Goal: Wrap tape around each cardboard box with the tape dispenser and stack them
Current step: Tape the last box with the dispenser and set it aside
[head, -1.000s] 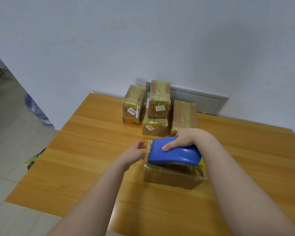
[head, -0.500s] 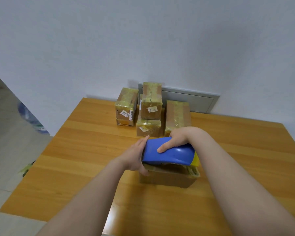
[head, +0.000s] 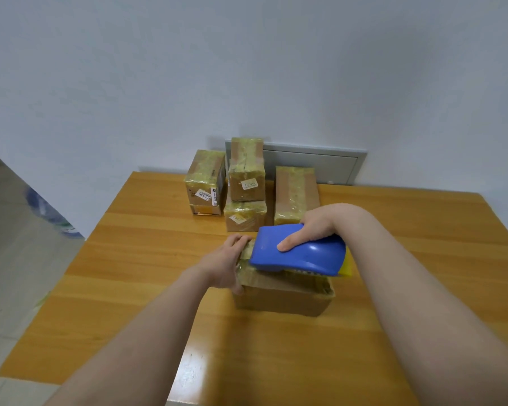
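A brown cardboard box [head: 285, 298] with yellowish tape on its top lies in the middle of the wooden table [head: 147, 259]. On its top rests a blue tape dispenser [head: 302, 254] with a yellow roll showing at its right end. My right hand [head: 314, 227] grips the dispenser from above. My left hand [head: 228, 263] presses flat against the box's left side, thumb down the front corner. Several taped boxes [head: 247, 183] stand grouped at the table's far edge, two of them stacked.
A white wall rises behind the table, with a grey panel [head: 320, 165] low on it behind the boxes. The table's left edge drops to a tiled floor [head: 9, 244], where a blue and white object [head: 46, 210] lies.
My left hand has moved right from a loose fist in the air to rest against the box's left side. The dispenser has tilted a little on the box top.
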